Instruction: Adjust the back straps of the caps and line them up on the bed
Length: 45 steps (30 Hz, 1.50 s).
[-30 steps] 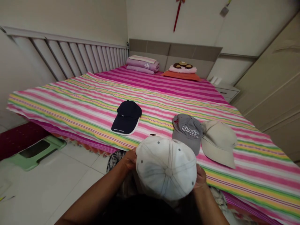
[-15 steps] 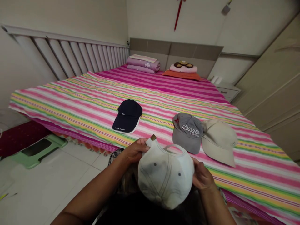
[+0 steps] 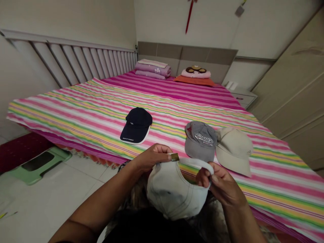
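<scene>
A pale, whitish baseball cap (image 3: pixel 174 195) is held over my lap, its back opening and strap facing up and away from me. My left hand (image 3: pixel 155 157) is closed on the cap's left back edge, thumb beside the brass-coloured buckle (image 3: pixel 174 157). At the other side my right hand (image 3: pixel 222 182) pinches the strap's right end, some fingers inside the opening. Beyond the hands, a navy cap (image 3: pixel 138 123) lies on the bed. To the right rest a grey cap (image 3: pixel 199 140) with white lettering and a beige cap (image 3: pixel 234 150), side by side and touching.
The caps lie on a bed with a striped sheet (image 3: pixel 83 111). Folded purple bedding (image 3: pixel 154 70) and a pink-and-orange stack (image 3: pixel 196 76) sit by the headboard (image 3: pixel 202 55). A green plastic stool (image 3: pixel 50 165) stands on the floor at left. A wardrobe (image 3: pixel 298 84) is at right.
The pale cap has tilted, so its back opening shows more. My right hand has shifted from the cap's side to the strap, and my left thumb now lies by the buckle.
</scene>
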Tool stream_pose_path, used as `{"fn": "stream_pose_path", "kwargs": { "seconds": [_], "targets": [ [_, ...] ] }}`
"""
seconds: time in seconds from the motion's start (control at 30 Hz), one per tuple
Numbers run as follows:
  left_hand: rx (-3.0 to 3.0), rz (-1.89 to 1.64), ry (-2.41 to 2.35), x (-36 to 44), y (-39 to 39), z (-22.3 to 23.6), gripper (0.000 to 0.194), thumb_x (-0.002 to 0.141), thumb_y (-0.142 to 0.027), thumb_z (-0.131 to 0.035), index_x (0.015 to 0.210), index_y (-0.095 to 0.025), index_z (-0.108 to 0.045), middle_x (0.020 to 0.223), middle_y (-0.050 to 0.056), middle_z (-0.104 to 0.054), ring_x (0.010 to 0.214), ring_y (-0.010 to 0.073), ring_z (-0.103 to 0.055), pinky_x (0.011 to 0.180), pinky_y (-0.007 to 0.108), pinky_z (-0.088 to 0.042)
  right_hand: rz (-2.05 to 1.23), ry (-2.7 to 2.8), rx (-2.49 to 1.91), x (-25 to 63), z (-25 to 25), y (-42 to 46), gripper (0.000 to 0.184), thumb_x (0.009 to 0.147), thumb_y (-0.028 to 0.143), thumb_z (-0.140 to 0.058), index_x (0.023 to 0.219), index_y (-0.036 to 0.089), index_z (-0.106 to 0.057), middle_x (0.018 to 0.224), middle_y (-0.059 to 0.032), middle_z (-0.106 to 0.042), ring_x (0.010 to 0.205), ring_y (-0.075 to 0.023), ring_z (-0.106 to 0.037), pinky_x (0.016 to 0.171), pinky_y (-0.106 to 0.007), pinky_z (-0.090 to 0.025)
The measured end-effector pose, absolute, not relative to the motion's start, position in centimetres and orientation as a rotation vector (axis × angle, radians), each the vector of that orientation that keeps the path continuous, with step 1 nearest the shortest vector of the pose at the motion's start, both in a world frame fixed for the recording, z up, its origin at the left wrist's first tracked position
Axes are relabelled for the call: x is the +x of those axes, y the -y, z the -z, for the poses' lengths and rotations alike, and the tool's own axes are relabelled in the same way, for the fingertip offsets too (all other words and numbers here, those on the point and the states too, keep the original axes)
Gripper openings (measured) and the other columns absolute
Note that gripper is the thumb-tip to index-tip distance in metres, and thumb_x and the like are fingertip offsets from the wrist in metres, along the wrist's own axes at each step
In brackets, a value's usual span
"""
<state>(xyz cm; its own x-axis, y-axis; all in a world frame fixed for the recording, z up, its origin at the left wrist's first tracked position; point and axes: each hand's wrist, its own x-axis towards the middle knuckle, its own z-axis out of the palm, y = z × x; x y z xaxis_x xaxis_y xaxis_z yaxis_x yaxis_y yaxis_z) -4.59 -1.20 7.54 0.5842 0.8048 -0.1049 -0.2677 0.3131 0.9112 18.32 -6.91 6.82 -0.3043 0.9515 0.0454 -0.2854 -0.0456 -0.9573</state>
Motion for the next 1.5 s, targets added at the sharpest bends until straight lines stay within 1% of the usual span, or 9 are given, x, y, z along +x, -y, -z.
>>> {"fn": "stream_pose_path", "kwargs": {
  "seconds": [0.13, 0.23, 0.37, 0.53, 0.6, 0.67, 0.83, 1.33, 1.5],
  "targets": [
    [1.030, -0.734, -0.580, -4.4, 1.4, -7.8, 0.020, 0.061, -0.029, -0.070, 0.068, -0.011, -0.065, 0.059, 0.002, -0.062, 0.047, 0.0075, -0.052, 0.046, 0.018, -0.037, -1.540, 1.151, -0.721, 17.9, -7.6, 7.5, 0.028, 0.071, 0.045, -0.061, 0.078, 0.018, -0.060, 0.043, 0.0030, -0.048, 0.050, -0.0156, -0.050, 0.054, -0.028, -0.038],
    [1.024, -0.671, -0.543, -4.4, 1.3, -8.1, 0.020, 0.061, -0.030, -0.071, 0.068, -0.011, -0.066, 0.057, 0.002, -0.061, 0.045, 0.0069, -0.051, 0.045, 0.018, -0.037, -1.517, 1.115, -0.691, 17.8, -8.2, 7.6, 0.023, 0.075, 0.041, -0.060, 0.074, 0.018, -0.060, 0.047, 0.0024, -0.050, 0.048, -0.0132, -0.049, 0.051, -0.026, -0.037],
    [1.041, -0.640, -0.534, -4.3, 1.2, -8.6, 0.022, 0.059, -0.030, -0.072, 0.068, -0.011, -0.066, 0.057, 0.002, -0.061, 0.045, 0.0065, -0.050, 0.044, 0.017, -0.036, -1.452, 1.087, -0.748, 17.7, -9.3, 7.7, 0.015, 0.072, 0.030, -0.065, 0.078, 0.018, -0.060, 0.057, 0.0017, -0.056, 0.044, -0.0094, -0.046, 0.045, -0.023, -0.034],
    [1.025, -0.619, -0.525, -4.2, 1.2, -8.8, 0.023, 0.058, -0.031, -0.073, 0.067, -0.011, -0.066, 0.055, 0.001, -0.060, 0.043, 0.0059, -0.048, 0.041, 0.016, -0.034, -1.446, 1.107, -0.830, 17.6, -10.2, 7.4, 0.019, 0.072, 0.033, -0.065, 0.066, 0.016, -0.058, 0.045, 0.0026, -0.052, 0.040, -0.0079, -0.044, 0.042, -0.020, -0.033],
    [1.010, -0.612, -0.516, -4.1, 1.3, -8.8, 0.023, 0.057, -0.030, -0.073, 0.066, -0.010, -0.065, 0.055, 0.001, -0.060, 0.043, 0.0057, -0.048, 0.042, 0.016, -0.035, -1.440, 1.093, -0.861, 17.5, -10.7, 7.2, 0.019, 0.068, 0.034, -0.068, 0.070, 0.016, -0.060, 0.047, 0.0018, -0.054, 0.040, -0.0087, -0.045, 0.042, -0.021, -0.033],
    [0.995, -0.623, -0.516, -4.1, 1.4, -8.8, 0.023, 0.057, -0.030, -0.073, 0.066, -0.010, -0.065, 0.056, 0.001, -0.060, 0.045, 0.0064, -0.050, 0.043, 0.016, -0.036, -1.426, 1.071, -0.911, 17.4, -11.1, 7.0, 0.024, 0.064, 0.035, -0.070, 0.075, 0.016, -0.061, 0.044, 0.0031, -0.051, 0.036, -0.0075, -0.040, 0.039, -0.020, -0.029],
    [0.991, -0.602, -0.548, -3.9, 1.6, -8.6, 0.025, 0.058, -0.031, -0.072, 0.068, -0.009, -0.063, 0.058, 0.002, -0.060, 0.045, 0.0072, -0.051, 0.045, 0.017, -0.037, -1.401, 1.155, -1.102, 16.7, -10.9, 6.8, 0.025, 0.064, 0.035, -0.070, 0.062, 0.014, -0.057, 0.039, 0.0068, -0.040, 0.034, -0.0030, -0.026, 0.036, -0.018, -0.015],
    [0.961, -0.619, -0.540, -3.8, 2.1, -8.8, 0.021, 0.059, -0.028, -0.072, 0.066, -0.010, -0.063, 0.055, 0.000, -0.058, 0.044, 0.0055, -0.049, 0.044, 0.017, -0.035, -1.504, 1.238, -1.137, 15.9, -10.2, 6.6, 0.025, 0.067, 0.035, -0.067, 0.061, 0.015, -0.054, 0.039, 0.0082, -0.038, 0.033, -0.0022, -0.025, 0.033, -0.016, -0.015],
    [0.959, -0.602, -0.522, -3.9, 2.0, -8.6, 0.021, 0.060, -0.028, -0.071, 0.066, -0.010, -0.063, 0.054, 0.000, -0.058, 0.044, 0.0054, -0.048, 0.045, 0.017, -0.035, -1.426, 1.432, -1.176, 15.8, -10.5, 6.5, 0.021, 0.071, 0.036, -0.062, 0.072, 0.015, -0.060, 0.048, 0.0035, -0.050, 0.039, -0.0062, -0.039, 0.039, -0.019, -0.030]
  ]
}}
